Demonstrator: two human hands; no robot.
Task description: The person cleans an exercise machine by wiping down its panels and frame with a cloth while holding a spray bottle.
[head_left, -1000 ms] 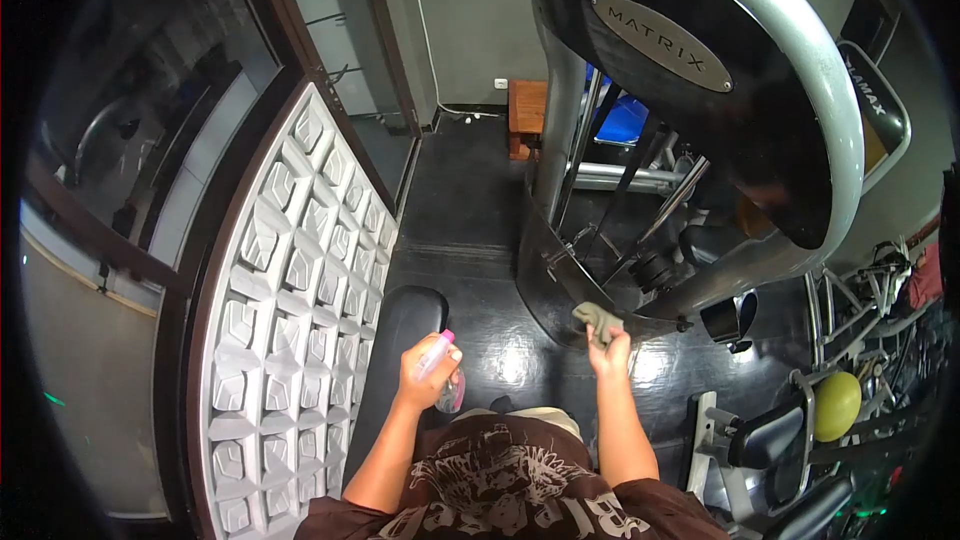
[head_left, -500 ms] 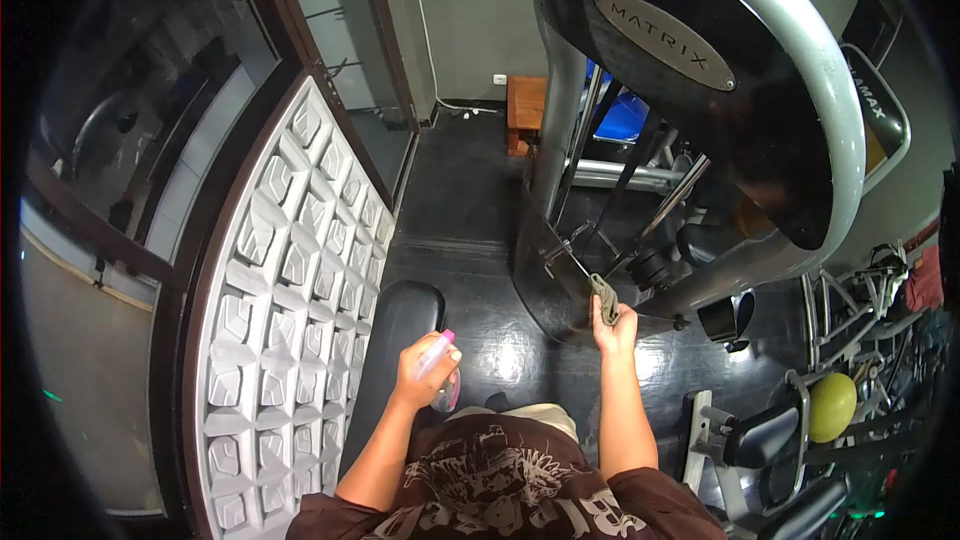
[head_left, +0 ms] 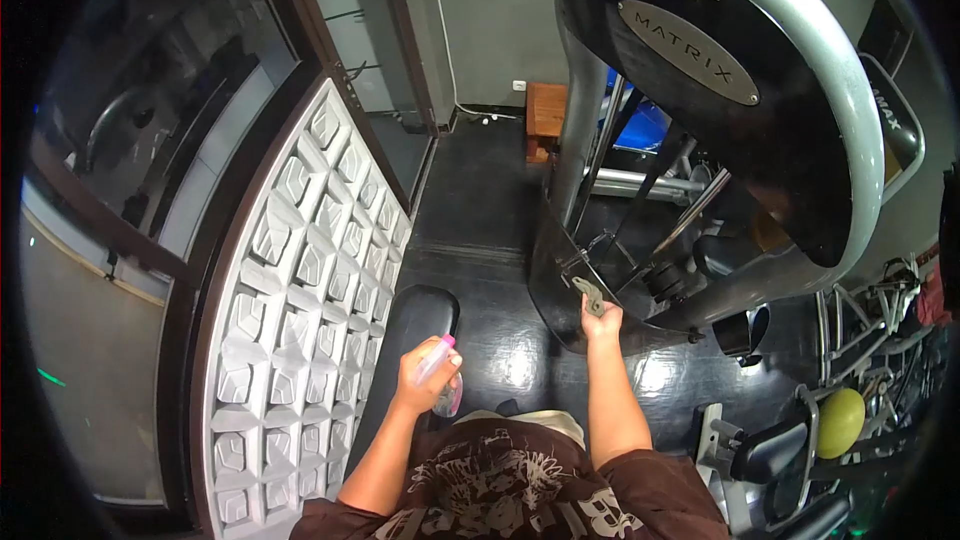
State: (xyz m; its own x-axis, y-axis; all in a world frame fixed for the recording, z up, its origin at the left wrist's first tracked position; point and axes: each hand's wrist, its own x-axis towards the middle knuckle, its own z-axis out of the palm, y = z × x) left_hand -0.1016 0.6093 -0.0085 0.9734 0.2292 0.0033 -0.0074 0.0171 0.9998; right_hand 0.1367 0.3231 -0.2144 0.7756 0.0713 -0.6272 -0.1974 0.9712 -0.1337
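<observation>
My left hand [head_left: 425,378] is wrapped around a clear spray bottle [head_left: 447,399] with a pink top, held low in front of my shirt. A folded grey-green cloth [head_left: 588,292] is gripped in my right hand [head_left: 602,320], which reaches forward to the lower frame of the weight machine [head_left: 562,285]. The cloth lies against or just in front of the machine's dark lower panel; I cannot tell whether it touches. The machine's tall black cover carries an oval MATRIX plate [head_left: 690,52].
A black padded bench [head_left: 425,312] stands to the left, beside a white textured wall panel [head_left: 300,310]. At the back is a wooden box [head_left: 546,112]. To the right are a yellow-green ball [head_left: 841,422], a black seat pad [head_left: 768,452] and more gym equipment.
My right hand has moved slightly left and the cloth has shifted lower along the machine's frame. The view has turned a little, so the surroundings sit further right. My left hand keeps the bottle.
</observation>
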